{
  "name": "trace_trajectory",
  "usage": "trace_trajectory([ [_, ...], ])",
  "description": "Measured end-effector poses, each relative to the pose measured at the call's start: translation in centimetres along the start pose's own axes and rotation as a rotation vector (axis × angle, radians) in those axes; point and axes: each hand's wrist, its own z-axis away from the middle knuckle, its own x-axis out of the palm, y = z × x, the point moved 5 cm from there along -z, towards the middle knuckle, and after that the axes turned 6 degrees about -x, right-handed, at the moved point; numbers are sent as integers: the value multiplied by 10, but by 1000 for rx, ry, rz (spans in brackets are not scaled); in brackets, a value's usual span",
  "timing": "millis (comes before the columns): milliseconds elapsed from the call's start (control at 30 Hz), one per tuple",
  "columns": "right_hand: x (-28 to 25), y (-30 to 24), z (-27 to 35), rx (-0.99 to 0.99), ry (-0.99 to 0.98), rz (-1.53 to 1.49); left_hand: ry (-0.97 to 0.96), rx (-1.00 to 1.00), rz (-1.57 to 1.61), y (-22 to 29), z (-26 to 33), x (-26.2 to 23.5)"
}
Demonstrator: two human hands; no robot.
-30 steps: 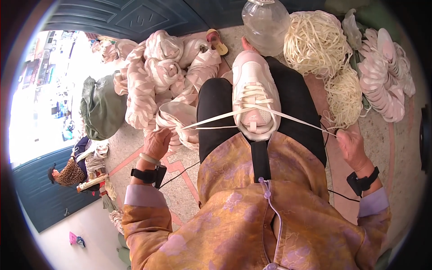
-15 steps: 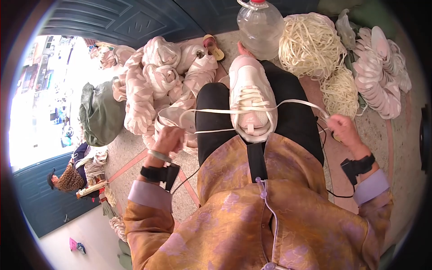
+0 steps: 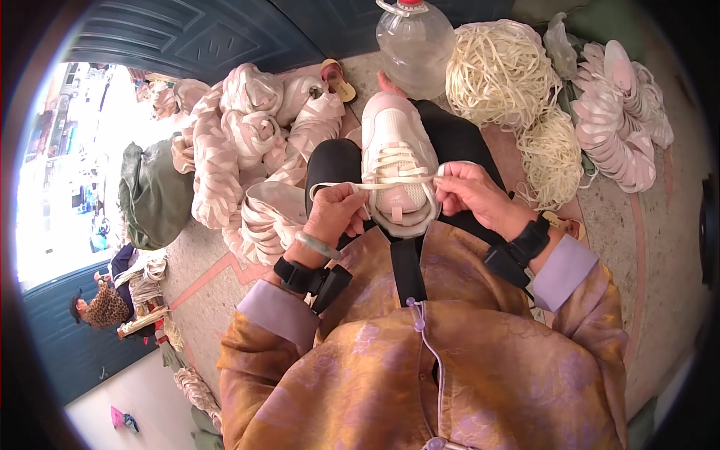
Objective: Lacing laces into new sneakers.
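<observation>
Left fingers (image 3: 355, 201), right fingers (image 3: 450, 187) pinch lace (image 3: 397, 181) across sneaker (image 3: 395, 132)

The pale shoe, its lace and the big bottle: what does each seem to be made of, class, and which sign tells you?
Shoe: perhaps matte synthetic and mesh; the toe looks finely textured.
Lace: probably woven textile, dull; it is a thin, flat band that bends softly.
Bottle: likely clear, glossy plastic; its wall is see-through.

Nothing legible from where I stand. Small pale mark (image 3: 394, 200) on tongue (image 3: 409, 196) of pink-and-white shoe (image 3: 393, 124), too tiny to make out. Street scene (image 3: 71, 180) outside washed out by glare; any signs there unreadable.
</observation>
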Motion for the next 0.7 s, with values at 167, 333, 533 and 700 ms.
trace_trajectory([
  [167, 1, -14, -12, -186, 103, -125, 94, 27, 15, 0, -7, -1],
  [333, -5, -10, -5, -211, 117, -78, 164, 119, 33, 4, -3, -5],
  [533, -3, -5, -5, -206, 78, -45, 111, 123, 117, 3, 1, -4],
  [700, -2, -6, -5, -214, 103, -49, 96, 93, 165, 0, 1, -5],
])
